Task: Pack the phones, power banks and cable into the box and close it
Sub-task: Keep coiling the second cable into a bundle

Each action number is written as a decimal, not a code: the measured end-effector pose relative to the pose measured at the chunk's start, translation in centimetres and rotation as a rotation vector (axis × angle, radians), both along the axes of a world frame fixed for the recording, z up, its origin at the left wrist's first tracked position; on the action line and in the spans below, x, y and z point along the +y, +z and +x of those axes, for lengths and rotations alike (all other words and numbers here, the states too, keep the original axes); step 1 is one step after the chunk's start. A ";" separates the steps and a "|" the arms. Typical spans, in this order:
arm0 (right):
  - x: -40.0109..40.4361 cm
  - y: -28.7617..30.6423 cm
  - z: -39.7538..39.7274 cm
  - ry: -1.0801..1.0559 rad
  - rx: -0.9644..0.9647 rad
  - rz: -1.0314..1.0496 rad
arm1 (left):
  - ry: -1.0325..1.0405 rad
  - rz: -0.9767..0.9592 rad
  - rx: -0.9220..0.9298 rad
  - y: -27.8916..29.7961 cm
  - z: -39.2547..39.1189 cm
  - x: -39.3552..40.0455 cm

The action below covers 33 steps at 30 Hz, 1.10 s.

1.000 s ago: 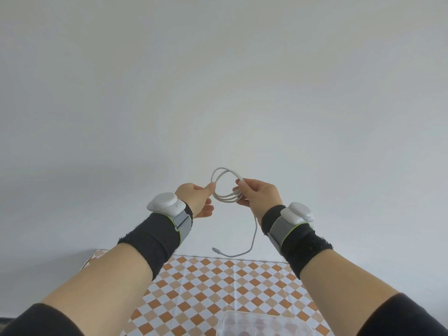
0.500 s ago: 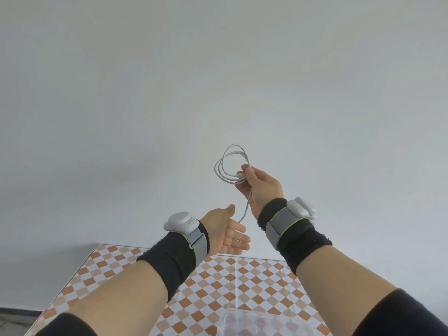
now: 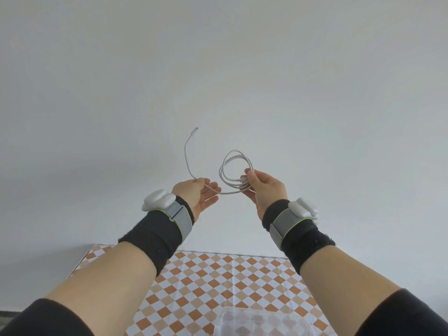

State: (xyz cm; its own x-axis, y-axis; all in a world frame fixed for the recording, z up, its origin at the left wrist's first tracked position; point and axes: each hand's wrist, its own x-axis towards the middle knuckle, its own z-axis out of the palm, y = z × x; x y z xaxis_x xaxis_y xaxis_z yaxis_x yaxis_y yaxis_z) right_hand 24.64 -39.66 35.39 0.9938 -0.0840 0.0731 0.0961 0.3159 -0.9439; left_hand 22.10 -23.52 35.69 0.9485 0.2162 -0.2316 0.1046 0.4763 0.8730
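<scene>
A white cable (image 3: 234, 163) is held up in the air in front of the wall. My right hand (image 3: 265, 187) pinches its coiled loops between thumb and fingers. My left hand (image 3: 197, 194) pinches the cable's loose end part, whose plug (image 3: 196, 129) sticks up above the hand, while the other fingers are spread. A clear plastic box (image 3: 264, 323) shows at the bottom edge of the view, on the checkered table. Phones and power banks are out of sight.
The table (image 3: 218, 275) wears an orange and white checkered cloth and ends at the plain white wall (image 3: 218, 69). Both wrists carry black bands with white trackers.
My left hand rose from below and took hold of the cable's free end, which hung down before and now arcs upward. My right hand keeps hold of the coil.
</scene>
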 end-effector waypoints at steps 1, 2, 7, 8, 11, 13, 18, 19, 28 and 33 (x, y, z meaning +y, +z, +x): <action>-0.1 -0.2 0.1 0.004 -0.001 -0.032 | 0.008 0.062 -0.013 0.2 0.2 0.2; -0.2 -0.4 0.2 0.012 -0.002 -0.068 | 0.018 0.124 -0.023 0.4 0.3 0.4; -0.1 -1.0 0.4 0.089 -0.032 -0.299 | 0.032 0.344 -0.065 1.4 0.4 0.7; 0.0 -1.1 0.4 0.096 -0.041 -0.351 | 0.025 0.368 -0.070 1.4 0.3 0.7; 0.1 -1.3 0.5 0.081 -0.069 -0.504 | -0.010 0.429 -0.057 1.5 0.3 0.8; 0.1 -1.5 0.6 0.070 -0.078 -0.594 | -0.043 0.439 -0.029 1.5 0.4 0.9; 0.2 -1.9 0.8 0.065 -0.069 -0.630 | -0.091 0.581 -0.064 0.9 0.8 1.0; 0.2 -2.0 0.8 0.074 -0.071 -0.633 | -0.094 0.611 -0.073 0.7 0.8 1.1; 0.4 -2.2 1.1 0.134 -0.046 -0.528 | -0.119 0.317 0.005 0.3 1.4 2.6; -0.1 -2.6 1.6 0.143 -0.049 -0.593 | 0.027 0.269 -0.034 0.4 1.9 3.8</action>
State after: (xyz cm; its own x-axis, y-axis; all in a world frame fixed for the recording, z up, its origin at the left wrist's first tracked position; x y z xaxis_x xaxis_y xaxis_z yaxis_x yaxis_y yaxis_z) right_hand 26.22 -39.76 32.83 0.9865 0.1189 0.1129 0.1397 -0.2494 -0.9583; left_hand 23.97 -19.68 36.09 0.9479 0.2908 -0.1304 0.0635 0.2286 0.9715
